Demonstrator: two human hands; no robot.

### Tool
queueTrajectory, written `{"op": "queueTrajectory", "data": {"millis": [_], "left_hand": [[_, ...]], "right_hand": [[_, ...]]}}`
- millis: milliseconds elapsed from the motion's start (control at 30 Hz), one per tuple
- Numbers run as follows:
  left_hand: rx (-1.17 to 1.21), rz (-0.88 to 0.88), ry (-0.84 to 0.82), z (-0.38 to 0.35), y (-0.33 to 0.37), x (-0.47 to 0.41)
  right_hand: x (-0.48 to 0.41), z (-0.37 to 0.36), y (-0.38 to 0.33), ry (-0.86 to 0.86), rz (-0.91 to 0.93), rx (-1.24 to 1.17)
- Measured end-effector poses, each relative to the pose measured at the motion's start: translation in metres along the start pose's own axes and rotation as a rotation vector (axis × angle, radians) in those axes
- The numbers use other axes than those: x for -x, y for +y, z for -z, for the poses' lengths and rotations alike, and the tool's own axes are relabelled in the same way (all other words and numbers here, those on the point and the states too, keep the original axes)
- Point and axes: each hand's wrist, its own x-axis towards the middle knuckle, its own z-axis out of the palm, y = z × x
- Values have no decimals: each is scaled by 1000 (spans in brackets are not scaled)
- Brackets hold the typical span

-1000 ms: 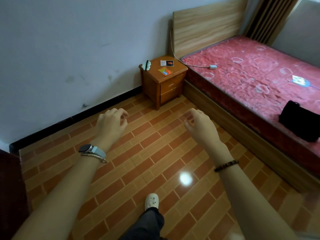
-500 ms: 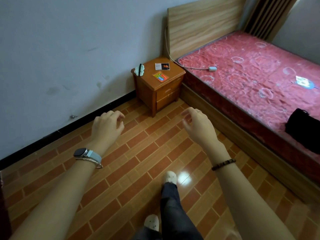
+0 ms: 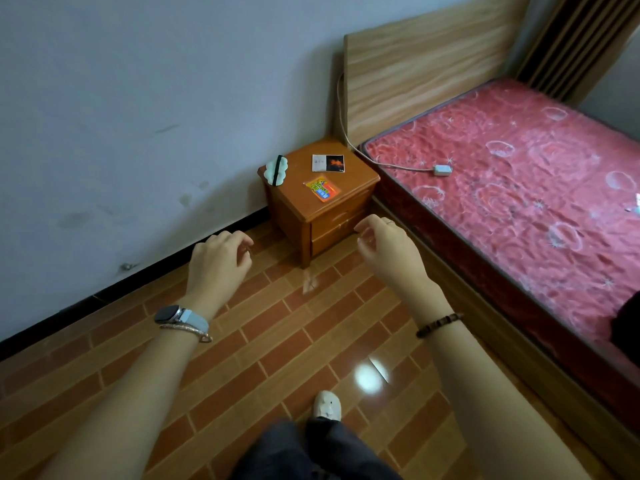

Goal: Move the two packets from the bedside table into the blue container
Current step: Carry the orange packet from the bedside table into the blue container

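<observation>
Up ahead, the bedside table (image 3: 332,206) stands in the corner between wall and bed (image 3: 519,188), with tiled floor (image 3: 277,341) open in front of it. An orange packet (image 3: 322,189) lies flat near the top's front edge; a white-and-black packet (image 3: 328,163) lies near its back right corner. A pale green object (image 3: 276,170) leans at the back left corner. The left hand (image 3: 216,263) and right hand (image 3: 388,249) hover short of the table, fingers loosely curled, holding nothing.
</observation>
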Motion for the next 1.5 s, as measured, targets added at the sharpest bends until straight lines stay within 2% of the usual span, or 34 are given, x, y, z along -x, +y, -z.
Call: {"op": "queueTrajectory", "data": {"millis": [500,967,1233,1500], "left_hand": [[5,-3,-57,-78,-10,-197],[33,-48,-190,-177,-35,-406],[88,-108,-332,-268,-41,-450],[78,-130,-378,-404,-61,-461]], "right_hand": [[-201,-35,63,-93,-52,-27],[-421,-92,112,-203,-214,-94],[-490,-167,177,-328,-340,-173],[-537,-302,248,-448,-359,-192]]}}
